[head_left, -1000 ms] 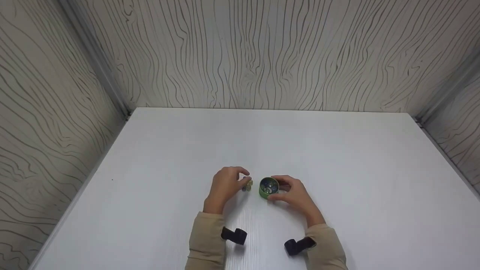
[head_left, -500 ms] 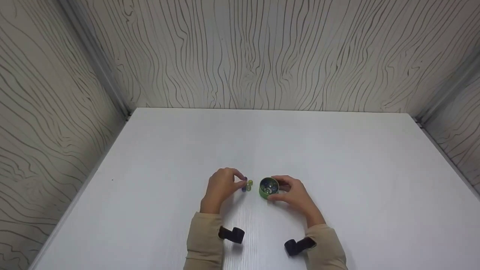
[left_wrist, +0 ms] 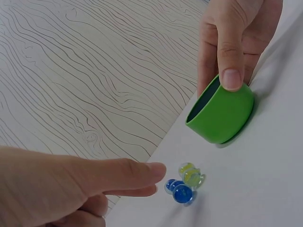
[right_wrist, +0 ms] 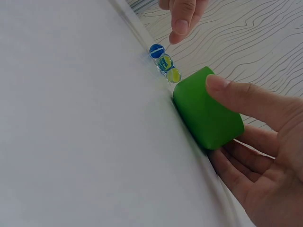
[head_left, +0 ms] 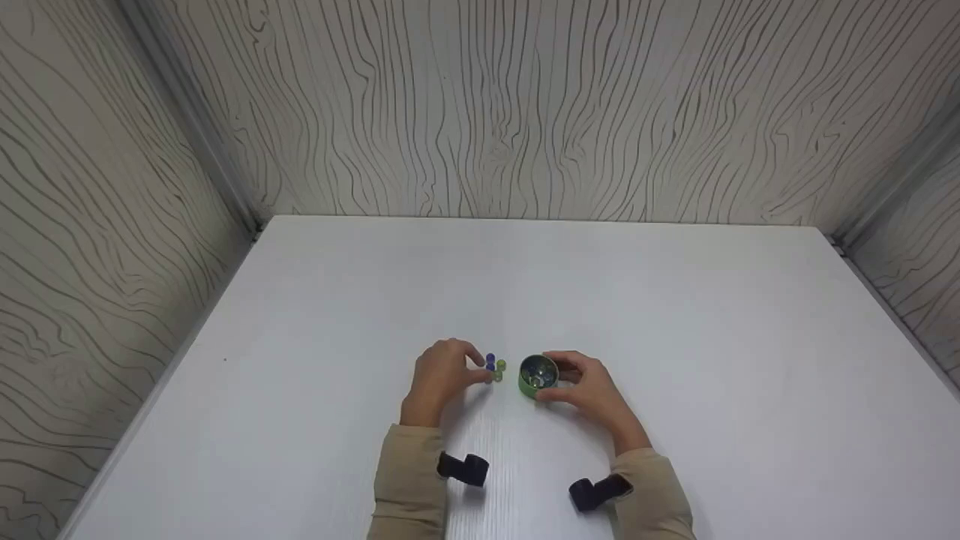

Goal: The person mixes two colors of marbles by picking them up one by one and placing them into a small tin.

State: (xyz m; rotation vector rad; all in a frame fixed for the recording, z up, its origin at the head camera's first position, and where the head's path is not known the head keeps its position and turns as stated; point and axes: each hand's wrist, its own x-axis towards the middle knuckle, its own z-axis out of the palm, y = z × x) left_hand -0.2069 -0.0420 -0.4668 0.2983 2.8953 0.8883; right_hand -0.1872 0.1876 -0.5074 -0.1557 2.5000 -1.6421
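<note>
In the head view my right hand (head_left: 592, 386) grips a small green cup (right_wrist: 206, 111), thumb on the near side and fingers behind. The cup stands upright on the white table, and shiny glassy pieces show inside it. To its left lies a tight cluster of glass marbles, with blue ones (left_wrist: 182, 193) beside yellow-green ones (left_wrist: 192, 178). My left hand (head_left: 441, 377) hovers at the cluster's left side, thumb and index finger parted with nothing between them. From the left wrist camera, the thumb (left_wrist: 137, 173) reaches out straight, its tip just short of the blue marbles.
The white table (head_left: 675, 300) runs back to a wood-grain patterned wall (head_left: 525, 112), with another such wall (head_left: 90, 262) at the left. Black wrist mounts (head_left: 472, 470) stick out inward from both tan sleeves (head_left: 409, 480).
My left hand has drawn back a little to the left, and its thumb and index finger have come away from the marbles. The right hand and cup stay in place.
</note>
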